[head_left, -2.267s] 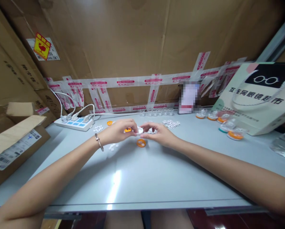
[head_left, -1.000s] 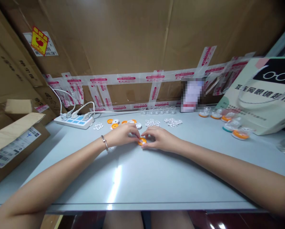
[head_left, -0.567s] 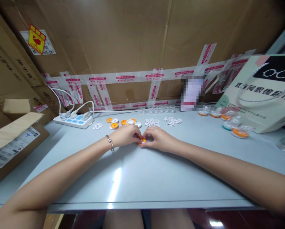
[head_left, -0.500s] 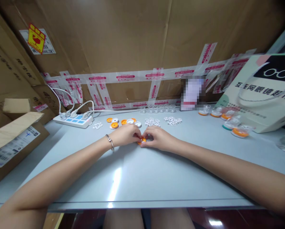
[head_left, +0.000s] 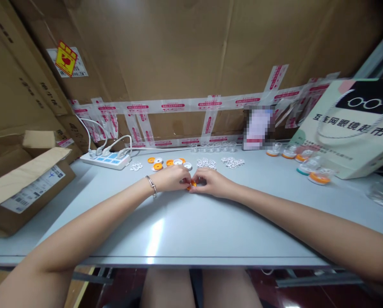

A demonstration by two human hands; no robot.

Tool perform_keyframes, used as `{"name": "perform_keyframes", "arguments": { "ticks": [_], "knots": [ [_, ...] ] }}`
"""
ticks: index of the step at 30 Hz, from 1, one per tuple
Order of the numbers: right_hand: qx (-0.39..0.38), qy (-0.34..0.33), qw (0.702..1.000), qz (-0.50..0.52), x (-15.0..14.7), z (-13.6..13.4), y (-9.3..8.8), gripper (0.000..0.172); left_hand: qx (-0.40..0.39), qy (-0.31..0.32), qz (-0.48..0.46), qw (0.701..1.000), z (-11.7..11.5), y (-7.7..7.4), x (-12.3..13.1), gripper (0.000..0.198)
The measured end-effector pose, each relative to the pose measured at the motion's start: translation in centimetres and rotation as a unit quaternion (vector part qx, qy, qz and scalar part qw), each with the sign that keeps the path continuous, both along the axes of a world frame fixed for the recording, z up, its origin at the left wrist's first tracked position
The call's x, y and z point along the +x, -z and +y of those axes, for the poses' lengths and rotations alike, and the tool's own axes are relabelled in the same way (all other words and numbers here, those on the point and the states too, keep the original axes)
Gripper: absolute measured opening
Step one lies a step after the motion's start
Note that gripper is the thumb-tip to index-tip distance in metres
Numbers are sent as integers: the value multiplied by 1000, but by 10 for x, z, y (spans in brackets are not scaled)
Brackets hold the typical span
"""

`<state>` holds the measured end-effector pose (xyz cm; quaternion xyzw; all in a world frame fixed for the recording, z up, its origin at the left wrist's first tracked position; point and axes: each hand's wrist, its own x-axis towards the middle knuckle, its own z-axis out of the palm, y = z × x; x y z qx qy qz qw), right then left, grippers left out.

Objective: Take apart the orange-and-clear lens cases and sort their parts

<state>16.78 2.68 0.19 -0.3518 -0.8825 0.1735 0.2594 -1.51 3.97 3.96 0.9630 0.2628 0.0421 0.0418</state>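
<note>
My left hand [head_left: 173, 177] and my right hand [head_left: 210, 182] meet at the middle of the grey table [head_left: 191, 222], fingers pinched together on a small orange ring part [head_left: 192, 184] resting on the table surface. Most of the orange part is hidden by my fingertips. A metal bracelet [head_left: 152, 186] circles my left wrist. Just behind my hands lies a row of orange and white round parts [head_left: 169, 163], with clusters of small white pieces [head_left: 206, 163] beside them.
A white power strip [head_left: 106, 159] with plugged cables sits at back left. An open cardboard box [head_left: 25, 184] stands at left. A paper bag [head_left: 352, 128] leans at right, with orange-lidded clear cups [head_left: 319, 177] before it. Small clear cups [head_left: 213, 147] line the taped cardboard wall.
Earlier both hands held a white round piece above the table; they came down onto the orange part and now pinch it together. The camera view has shifted slightly.
</note>
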Motion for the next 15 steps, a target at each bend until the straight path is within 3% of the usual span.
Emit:
{"name": "perform_keyframes", "arguments": {
  "ticks": [7, 15],
  "knots": [
    [25, -17, 999, 28, -2, -2, 2, 20, 24, -24, 0, 999, -7, 0, -2, 8],
    [5, -17, 999, 35, 0, -4, 0, 18, 23, -4, -2, 1000, -1, 0, -5, 10]
  ]
}}
